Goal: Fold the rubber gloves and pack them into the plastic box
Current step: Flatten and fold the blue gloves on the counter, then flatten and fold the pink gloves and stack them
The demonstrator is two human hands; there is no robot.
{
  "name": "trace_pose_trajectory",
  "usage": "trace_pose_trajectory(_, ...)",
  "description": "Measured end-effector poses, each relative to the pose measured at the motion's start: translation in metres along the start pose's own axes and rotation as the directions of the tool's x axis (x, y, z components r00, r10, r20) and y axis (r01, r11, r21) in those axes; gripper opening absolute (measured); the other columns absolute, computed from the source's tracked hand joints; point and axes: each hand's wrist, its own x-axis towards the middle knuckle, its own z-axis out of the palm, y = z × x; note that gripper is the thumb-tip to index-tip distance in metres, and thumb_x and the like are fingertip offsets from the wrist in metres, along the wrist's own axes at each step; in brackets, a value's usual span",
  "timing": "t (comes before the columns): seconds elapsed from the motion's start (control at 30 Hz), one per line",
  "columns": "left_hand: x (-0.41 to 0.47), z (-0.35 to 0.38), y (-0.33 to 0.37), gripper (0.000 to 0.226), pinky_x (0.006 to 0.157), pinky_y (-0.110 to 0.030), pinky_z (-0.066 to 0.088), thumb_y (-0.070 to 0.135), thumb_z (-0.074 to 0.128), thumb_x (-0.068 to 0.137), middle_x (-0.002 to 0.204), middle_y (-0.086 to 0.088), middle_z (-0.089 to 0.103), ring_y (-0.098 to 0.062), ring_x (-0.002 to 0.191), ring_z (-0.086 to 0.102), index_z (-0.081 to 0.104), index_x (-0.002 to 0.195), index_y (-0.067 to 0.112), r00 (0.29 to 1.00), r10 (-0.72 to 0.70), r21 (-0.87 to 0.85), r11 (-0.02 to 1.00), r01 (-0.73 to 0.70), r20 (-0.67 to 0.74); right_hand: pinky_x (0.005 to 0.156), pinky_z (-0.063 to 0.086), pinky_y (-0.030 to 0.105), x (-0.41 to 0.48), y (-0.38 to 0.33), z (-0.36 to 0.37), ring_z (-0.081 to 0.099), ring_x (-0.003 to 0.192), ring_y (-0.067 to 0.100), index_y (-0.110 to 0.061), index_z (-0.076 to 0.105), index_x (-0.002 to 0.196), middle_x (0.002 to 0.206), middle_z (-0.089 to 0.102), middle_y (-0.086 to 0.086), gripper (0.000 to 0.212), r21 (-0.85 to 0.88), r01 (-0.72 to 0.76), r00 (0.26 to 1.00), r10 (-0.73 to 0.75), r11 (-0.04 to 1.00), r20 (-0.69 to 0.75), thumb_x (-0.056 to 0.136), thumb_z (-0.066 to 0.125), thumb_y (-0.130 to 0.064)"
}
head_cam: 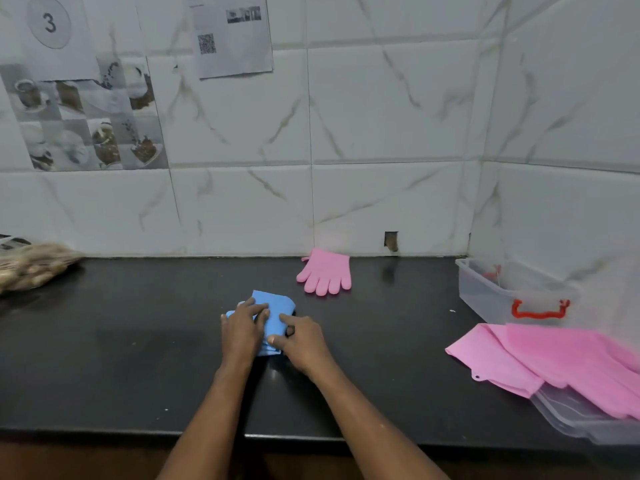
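Observation:
A blue rubber glove (275, 311) lies folded on the black counter (138, 341) in the middle. My left hand (242, 330) presses flat on its left part. My right hand (299, 339) pinches its right edge between thumb and forefinger. A pink glove (325, 271) lies flat near the back wall, fingers pointing toward me. More pink gloves (554, 358) are piled at the right, over a clear lid (585, 420). The clear plastic box (498, 292) with a red latch stands open at the back right corner.
A bag of brownish items (31, 265) lies at the far left by the wall. Tiled walls close off the back and right sides. The counter's front edge (104, 433) runs just below my forearms.

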Motion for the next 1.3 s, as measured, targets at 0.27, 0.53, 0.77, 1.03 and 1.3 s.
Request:
trace_pose_trajectory(0.27,-0.013,0.003,0.018,0.029,0.117,-0.059,0.019,0.018,0.052,0.092,0.135,-0.013,0.061,-0.031,0.136,0.046,0.073,0.112,0.011,0.889,0.438,0.275,0.878,-0.392,-0.133,0.075,0.051,0.031,-0.010,0.003,-0.008,0.056,0.072,0.013,-0.008,0.069,0.117,0.075,0.062,0.004,0.033,0.209,0.008,1.000,-0.005,0.978,-0.015,0.084,0.066,-0.012)
trace_pose_trajectory(0.53,-0.012,0.014,0.005,0.068,0.115,-0.061,-0.003,0.071,0.031,0.090,0.164,0.004,0.010,-0.021,0.151,0.000,0.023,0.151,0.042,0.963,0.099,0.500,0.839,-0.216,0.249,0.080,0.061,0.042,-0.022,0.017,-0.056,0.072,0.070,0.022,-0.006,0.071,0.094,0.083,0.073,0.016,0.019,0.222,-0.122,0.990,0.135,0.967,-0.042,0.083,0.057,0.001)
trace_pose_trajectory(0.77,-0.009,0.022,0.010,0.065,0.113,-0.063,-0.001,0.065,0.031,0.094,0.164,0.002,0.009,-0.022,0.151,0.000,0.024,0.152,0.038,0.964,0.070,0.468,0.864,-0.187,0.257,0.091,0.051,0.028,-0.066,0.033,-0.151,0.067,0.103,0.023,-0.012,0.072,0.111,0.110,0.073,0.008,0.031,-0.374,-0.067,0.995,0.033,0.925,-0.096,0.080,0.072,-0.018)
trace_pose_trajectory(1.03,-0.026,0.010,0.032,0.023,0.117,-0.057,0.006,0.023,0.056,0.097,0.123,-0.011,0.061,-0.030,0.126,0.050,0.069,0.110,0.010,0.916,0.394,0.263,0.894,-0.363,-0.078,0.066,0.040,0.026,-0.135,0.089,-0.294,0.064,0.085,0.023,-0.011,0.065,0.087,0.084,0.066,0.005,0.023,-0.663,-0.472,0.867,0.171,0.581,-0.468,0.083,0.071,-0.033)
trace_pose_trajectory(1.3,-0.042,0.007,0.047,0.032,0.059,-0.035,0.046,0.017,0.060,0.092,0.074,0.002,0.057,-0.018,0.071,0.053,0.058,0.061,0.013,0.808,0.585,0.165,0.792,-0.588,0.070,0.080,0.051,0.027,-0.135,0.114,-0.306,0.068,0.088,0.018,-0.014,0.072,0.097,0.096,0.073,0.002,0.025,-0.632,-0.490,0.870,0.297,0.600,-0.393,0.080,0.074,-0.031)
